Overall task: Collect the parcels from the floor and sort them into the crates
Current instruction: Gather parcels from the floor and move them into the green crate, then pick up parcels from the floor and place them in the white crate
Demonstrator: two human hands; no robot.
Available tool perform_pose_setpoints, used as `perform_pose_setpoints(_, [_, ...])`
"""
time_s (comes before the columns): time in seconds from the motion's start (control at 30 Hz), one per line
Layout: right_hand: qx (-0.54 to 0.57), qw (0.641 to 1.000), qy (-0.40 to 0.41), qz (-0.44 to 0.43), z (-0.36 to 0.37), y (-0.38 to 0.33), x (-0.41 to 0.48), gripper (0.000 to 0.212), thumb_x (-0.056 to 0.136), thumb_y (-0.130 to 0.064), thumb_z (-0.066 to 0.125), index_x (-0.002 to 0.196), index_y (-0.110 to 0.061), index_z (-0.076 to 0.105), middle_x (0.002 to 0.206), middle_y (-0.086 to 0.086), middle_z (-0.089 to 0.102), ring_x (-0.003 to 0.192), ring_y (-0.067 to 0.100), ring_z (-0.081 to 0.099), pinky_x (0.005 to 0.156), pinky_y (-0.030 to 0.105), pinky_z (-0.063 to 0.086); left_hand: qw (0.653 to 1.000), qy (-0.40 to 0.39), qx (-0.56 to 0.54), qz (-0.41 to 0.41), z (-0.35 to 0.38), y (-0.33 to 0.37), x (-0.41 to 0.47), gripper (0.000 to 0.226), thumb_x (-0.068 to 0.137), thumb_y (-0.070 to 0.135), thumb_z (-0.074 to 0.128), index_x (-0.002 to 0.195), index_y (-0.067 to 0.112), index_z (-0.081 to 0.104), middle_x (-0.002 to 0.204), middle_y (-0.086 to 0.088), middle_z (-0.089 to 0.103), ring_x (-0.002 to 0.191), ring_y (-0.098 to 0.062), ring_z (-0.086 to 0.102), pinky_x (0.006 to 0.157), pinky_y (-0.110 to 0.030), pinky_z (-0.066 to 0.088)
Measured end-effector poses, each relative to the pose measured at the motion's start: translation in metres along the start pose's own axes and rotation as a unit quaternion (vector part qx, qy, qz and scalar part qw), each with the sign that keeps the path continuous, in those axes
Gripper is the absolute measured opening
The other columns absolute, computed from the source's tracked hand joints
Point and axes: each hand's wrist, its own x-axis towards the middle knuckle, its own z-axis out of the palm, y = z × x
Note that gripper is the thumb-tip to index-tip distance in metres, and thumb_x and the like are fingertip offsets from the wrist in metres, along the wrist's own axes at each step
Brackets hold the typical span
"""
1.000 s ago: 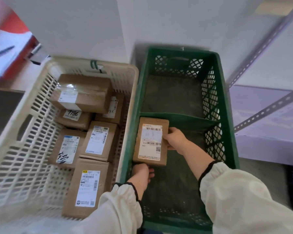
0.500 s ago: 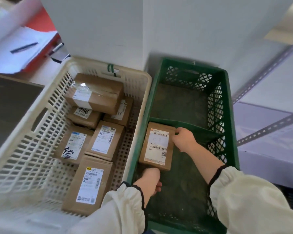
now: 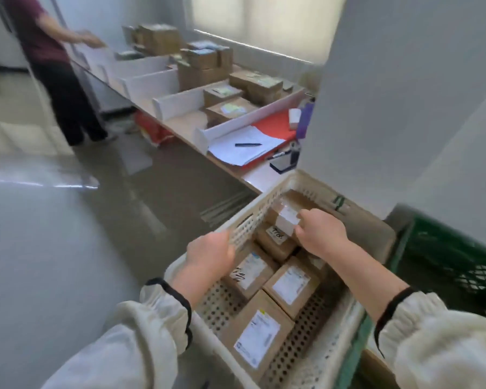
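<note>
Hovering: left hand (image 3: 211,254), right hand (image 3: 320,235) curled, grip unclear | nearest parcel (image 3: 255,341) lengthwise along crate (image 3: 328,358)

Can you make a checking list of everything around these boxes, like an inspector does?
Surface: glossy grey floor left of the crates.
Job's things: cream crate holding several labelled brown parcels; green crate beside it on the right, mostly out of frame.
Clutter: long table with white dividers, boxes, papers and a pen.
Hands: left hand at the cream crate's left rim, blurred; right hand curled over the taped parcel; grip cannot be told for either.
Cables: nothing seen.
Surroundings: another person at the table's far end; white pillar behind the crates; bright window.
</note>
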Motion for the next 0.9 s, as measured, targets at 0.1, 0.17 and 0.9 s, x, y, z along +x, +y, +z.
perform_pose_setpoints(0.1, [-0.001,0.997,-0.025,-0.068,0.015,-0.123,0.006,0.026,0.094,-0.029,0.039,0.107,-0.016,0.058,0.11,0.007,0.063,0.099,0.027,0.059,0.074,0.033,0.045,0.994,-0.001,0.006,-0.109,-0.021,-0.128,-0.05,0.029,0.094,0.038,0.04,0.11,0.018,0.056,0.111,-0.006,0.062,0.103,-0.03,0.06,0.076,-0.033,0.045])
perform_pose_setpoints(0.17, [0.011,0.991,-0.041,-0.123,0.032,-0.212,0.001,0.028,0.093,-0.031,0.041,0.104,-0.014,0.06,0.11,0.007,0.063,0.102,0.028,0.059,0.076,0.031,0.045,0.98,0.004,0.001,-0.197,-0.031,-0.212,-0.097,0.031,0.094,0.037,0.041,0.115,0.019,0.056,0.115,-0.007,0.062,0.107,-0.03,0.059,0.081,-0.033,0.045])
perform_pose_setpoints(0.9, [-0.099,0.625,-0.203,-0.747,0.123,-0.859,-0.36,0.037,0.096,-0.028,0.038,0.128,-0.015,0.051,0.126,0.009,0.055,0.11,0.027,0.055,0.078,0.029,0.044,0.563,0.139,-0.088,-0.81,-0.047,-0.518,-0.656,0.031,0.092,0.041,0.044,0.11,0.02,0.059,0.112,-0.004,0.062,0.103,-0.027,0.058,0.082,-0.032,0.048])
